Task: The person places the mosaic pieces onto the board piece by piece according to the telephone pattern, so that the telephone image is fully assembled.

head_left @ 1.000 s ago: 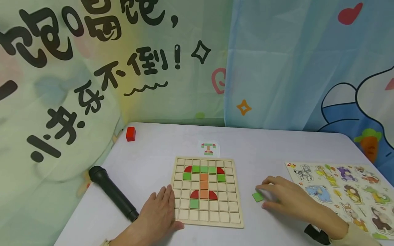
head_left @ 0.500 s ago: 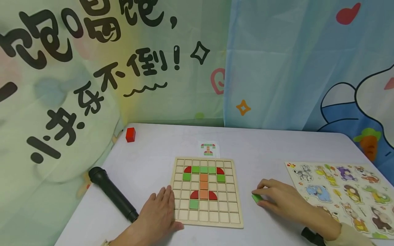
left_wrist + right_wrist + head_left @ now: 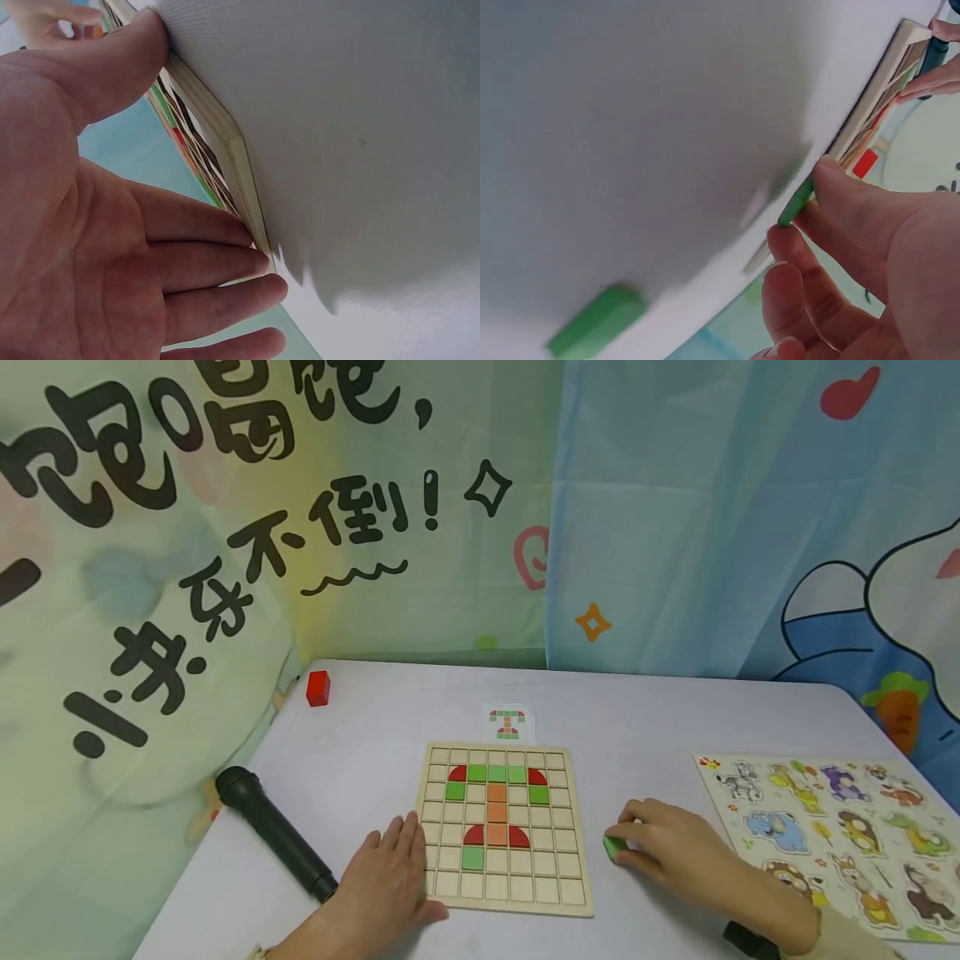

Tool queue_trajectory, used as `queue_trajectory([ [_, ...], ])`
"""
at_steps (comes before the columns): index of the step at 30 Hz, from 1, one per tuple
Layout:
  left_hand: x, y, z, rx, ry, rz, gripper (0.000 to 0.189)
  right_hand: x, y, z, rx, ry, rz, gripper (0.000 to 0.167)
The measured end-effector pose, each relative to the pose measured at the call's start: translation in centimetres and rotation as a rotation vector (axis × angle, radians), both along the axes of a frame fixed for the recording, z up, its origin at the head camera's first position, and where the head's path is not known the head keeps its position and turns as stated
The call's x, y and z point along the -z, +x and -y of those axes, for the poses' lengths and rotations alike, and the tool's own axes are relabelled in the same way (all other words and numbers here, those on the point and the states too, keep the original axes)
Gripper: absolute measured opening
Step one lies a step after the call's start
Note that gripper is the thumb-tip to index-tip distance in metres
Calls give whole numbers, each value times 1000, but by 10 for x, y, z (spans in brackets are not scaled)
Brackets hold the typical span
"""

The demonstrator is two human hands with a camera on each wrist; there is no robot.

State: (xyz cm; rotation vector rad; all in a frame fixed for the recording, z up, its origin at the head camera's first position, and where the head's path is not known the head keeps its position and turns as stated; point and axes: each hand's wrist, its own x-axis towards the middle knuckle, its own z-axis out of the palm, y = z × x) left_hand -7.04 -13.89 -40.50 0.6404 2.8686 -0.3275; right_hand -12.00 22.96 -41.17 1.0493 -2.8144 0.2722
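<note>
A wooden grid board (image 3: 517, 888) lies in the middle of the table, with red quarter-round, green square and orange square tiles set in some cells. My left hand (image 3: 386, 872) lies along its left edge, fingers straight; in the left wrist view the fingertips (image 3: 255, 262) meet the board's side. Right of the board, my right hand (image 3: 667, 852) pinches a green tile (image 3: 613, 847) between thumb and fingers. The right wrist view shows this tile (image 3: 798, 199) tilted, and a second green tile (image 3: 596, 322) lying on the table, hidden in the head view.
Behind the board lies a small pattern card (image 3: 507, 723). A black microphone (image 3: 277, 835) is at the left, and a red cube (image 3: 318, 688) stands at the far left corner. An animal picture board (image 3: 720, 777) lies under the right forearm's far side.
My right hand has closed its fingers on the green tile and shifted it slightly left, toward the grid board. My left hand has stayed in place.
</note>
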Motion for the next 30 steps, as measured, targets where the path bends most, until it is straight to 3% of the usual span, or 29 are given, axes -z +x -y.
queue_trajectory([
  [7, 1, 1, 0, 8, 20, -18, 97, -7, 4, 27, -52, -10, -24, 22],
  [17, -1, 0, -1, 5, 27, -12, 97, 0, 12, 79, -140, -41, -56, 19],
  [22, -1, -1, -1, -3, 23, -11, 98, 0, 15, 101, -181, -2, -111, 20],
  [30, 0, -1, -1, -15, 21, 1, 99, -6, 12, 125, -195, 61, -100, 17],
])
